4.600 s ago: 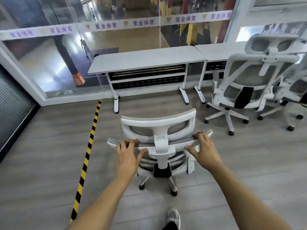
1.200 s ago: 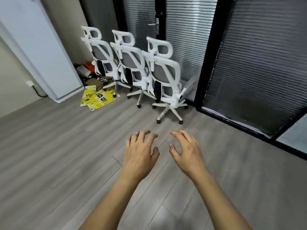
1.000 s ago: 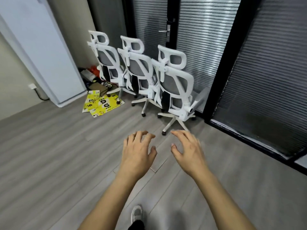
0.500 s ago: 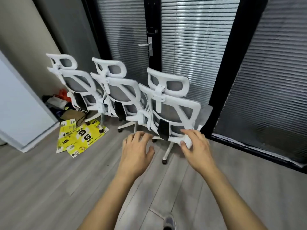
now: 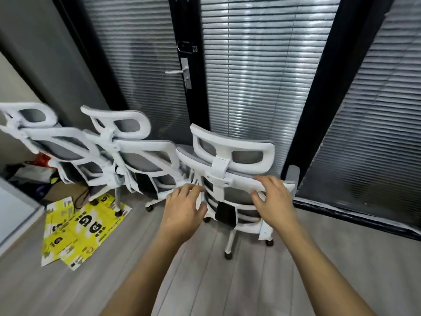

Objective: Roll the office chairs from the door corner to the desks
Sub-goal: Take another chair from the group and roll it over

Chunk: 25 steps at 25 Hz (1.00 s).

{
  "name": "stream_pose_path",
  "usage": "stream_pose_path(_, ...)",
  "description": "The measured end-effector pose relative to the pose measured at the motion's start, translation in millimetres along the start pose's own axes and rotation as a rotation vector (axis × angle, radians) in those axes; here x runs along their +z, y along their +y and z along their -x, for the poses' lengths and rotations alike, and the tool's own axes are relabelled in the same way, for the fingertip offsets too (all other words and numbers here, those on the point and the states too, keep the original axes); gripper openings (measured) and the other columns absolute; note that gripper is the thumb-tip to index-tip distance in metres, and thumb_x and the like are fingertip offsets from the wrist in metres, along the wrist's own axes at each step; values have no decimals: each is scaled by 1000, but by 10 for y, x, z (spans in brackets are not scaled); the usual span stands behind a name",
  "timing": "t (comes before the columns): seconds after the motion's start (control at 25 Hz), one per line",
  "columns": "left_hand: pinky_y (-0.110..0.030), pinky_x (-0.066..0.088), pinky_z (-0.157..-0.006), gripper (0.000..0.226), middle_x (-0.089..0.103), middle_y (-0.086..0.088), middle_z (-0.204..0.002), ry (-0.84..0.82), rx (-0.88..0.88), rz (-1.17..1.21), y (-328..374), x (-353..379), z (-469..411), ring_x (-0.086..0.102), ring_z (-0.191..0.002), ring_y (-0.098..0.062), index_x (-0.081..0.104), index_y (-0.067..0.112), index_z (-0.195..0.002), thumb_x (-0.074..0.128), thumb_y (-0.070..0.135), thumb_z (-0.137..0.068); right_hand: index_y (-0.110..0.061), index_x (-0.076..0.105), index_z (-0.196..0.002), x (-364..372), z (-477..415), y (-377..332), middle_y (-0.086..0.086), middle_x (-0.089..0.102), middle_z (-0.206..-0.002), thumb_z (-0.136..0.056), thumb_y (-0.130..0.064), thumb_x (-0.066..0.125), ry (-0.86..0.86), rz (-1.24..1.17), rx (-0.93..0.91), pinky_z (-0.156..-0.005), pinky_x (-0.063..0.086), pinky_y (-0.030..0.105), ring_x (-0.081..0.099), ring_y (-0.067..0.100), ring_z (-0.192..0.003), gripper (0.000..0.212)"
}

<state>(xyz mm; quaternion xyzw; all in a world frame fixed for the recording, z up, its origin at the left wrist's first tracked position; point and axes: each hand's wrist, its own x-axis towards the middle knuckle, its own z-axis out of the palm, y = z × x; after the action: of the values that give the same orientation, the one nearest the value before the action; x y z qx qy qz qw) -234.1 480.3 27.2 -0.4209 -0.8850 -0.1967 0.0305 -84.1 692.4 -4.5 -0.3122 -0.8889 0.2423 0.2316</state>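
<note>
Head view: left hand (image 5: 183,212), right hand (image 5: 274,202) at nearest office chair (image 5: 230,166) backrest

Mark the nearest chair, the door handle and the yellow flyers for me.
nearest chair (image 5: 230,143): head view, top bar of its headrest.
door handle (image 5: 176,71): head view, middle of the lever.
yellow flyers (image 5: 86,222): head view, middle of the pile.

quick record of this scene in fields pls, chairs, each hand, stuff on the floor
chairs: near chair, middle chair, far chair, in a row at the door, backs to the camera
right hand: grips the top of the near chair's backrest
left hand: at that backrest's left edge, grip unclear
floor: yellow papers at left, by the far chair
</note>
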Motion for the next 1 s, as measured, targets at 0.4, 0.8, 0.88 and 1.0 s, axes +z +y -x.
stream_pose_path(0.4,-53,38,-107,46,53,-5,-137,-151,338,0,-1245,763,-1682,45,-129,-33,50,29,-136,46,48,-94,-25,61,-120,849,-530,68,-3,60,-110,-82,-69,59,135,329,357,-103,37,38,50,23,-112,59)
stream_pose_path(0.8,-47,43,-97,36,53,-5,-113,-173,552,204,-1761,764,-1804,46,-113,-34,66,26,-117,72,42,-86,-25,64,-100,1193,197,-728,-9,60,-94,-74,-89,50,316,409,560,-89,46,38,53,20,-98,70)
stream_pose_path(0.88,-43,42,-98,32,53,-3,-113,-192,627,276,-1785,731,-1771,45,-112,-31,67,26,-114,73,40,-86,-22,63,-95,1240,419,-892,-8,58,-89,-73,-88,55,377,439,593,-85,45,37,53,19,-90,70)
stream_pose_path(1.0,-44,44,-97,28,52,-1,-112,-257,738,329,-1674,743,-1720,44,-111,-30,66,28,-110,71,42,-86,-20,63,-89,1264,771,-1105,-9,56,-84,-71,-86,58,485,483,674,-82,42,36,49,18,-83,68)
